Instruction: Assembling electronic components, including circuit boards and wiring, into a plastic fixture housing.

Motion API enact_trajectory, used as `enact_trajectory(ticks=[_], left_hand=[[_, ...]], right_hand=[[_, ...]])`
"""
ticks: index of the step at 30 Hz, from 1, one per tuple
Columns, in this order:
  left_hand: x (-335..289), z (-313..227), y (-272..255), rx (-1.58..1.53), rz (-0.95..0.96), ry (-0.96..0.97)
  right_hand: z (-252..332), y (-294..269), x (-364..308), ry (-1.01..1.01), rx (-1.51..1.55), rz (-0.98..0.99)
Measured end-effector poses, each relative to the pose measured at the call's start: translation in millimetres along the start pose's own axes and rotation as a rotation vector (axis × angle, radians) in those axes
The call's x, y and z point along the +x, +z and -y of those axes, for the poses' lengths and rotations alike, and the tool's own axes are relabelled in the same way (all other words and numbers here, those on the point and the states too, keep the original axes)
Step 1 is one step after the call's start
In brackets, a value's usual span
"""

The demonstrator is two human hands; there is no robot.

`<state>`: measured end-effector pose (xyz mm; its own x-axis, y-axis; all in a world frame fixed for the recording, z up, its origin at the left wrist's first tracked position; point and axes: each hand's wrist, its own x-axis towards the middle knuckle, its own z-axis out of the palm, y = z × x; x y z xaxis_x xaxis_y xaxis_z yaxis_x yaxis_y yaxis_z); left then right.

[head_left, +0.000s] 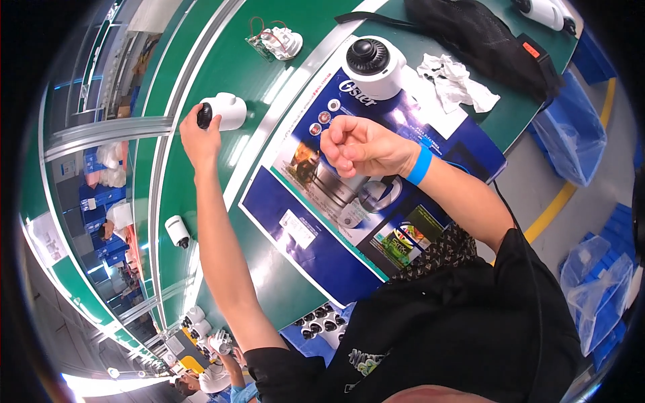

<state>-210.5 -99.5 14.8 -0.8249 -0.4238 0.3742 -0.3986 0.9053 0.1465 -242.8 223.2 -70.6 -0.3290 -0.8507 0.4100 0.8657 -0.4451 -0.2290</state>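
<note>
My left hand reaches to the far left. Its fingers close around the black end of a white, rounded appliance body lying on the green conveyor belt. My right hand hovers over a blue printed carton sheet, its fingers curled in toward the palm; whatever may be inside them is hidden. A blue wristband circles my right wrist. Beyond that hand, a white appliance base with a black ridged round top stands at the sheet's far edge.
On the belt sit a white part with wires and another white body. A crumpled white cloth and a black bag lie at the back right. Several black-and-white parts are below. Co-workers are at the lower left.
</note>
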Motion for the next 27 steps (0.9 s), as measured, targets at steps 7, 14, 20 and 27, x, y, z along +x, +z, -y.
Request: enact_trajectory(ticks=[7, 14, 20, 27], left_hand=[[-120.6, -5.8, -27.7, -0.877, -0.218, -0.139], [-241.8, -70.0, 7.4, -1.697, 0.145, -0.593], [-222.7, -97.5, -8.3, -0.668, 0.091, 0.206], [-246.1, -71.2, 20.3, -0.858, -0.005, 0.084]], right_hand=[[2.5, -24.8, 0.0, 0.038, -0.148, -0.155], [-11.7, -13.3, 4.9, 0.281, -1.033, -0.022], [-6.1, -13.5, 0.2, 0.307, -1.325, 0.076], [27.2, 30.7, -10.1, 0.462, -1.166, -0.117]])
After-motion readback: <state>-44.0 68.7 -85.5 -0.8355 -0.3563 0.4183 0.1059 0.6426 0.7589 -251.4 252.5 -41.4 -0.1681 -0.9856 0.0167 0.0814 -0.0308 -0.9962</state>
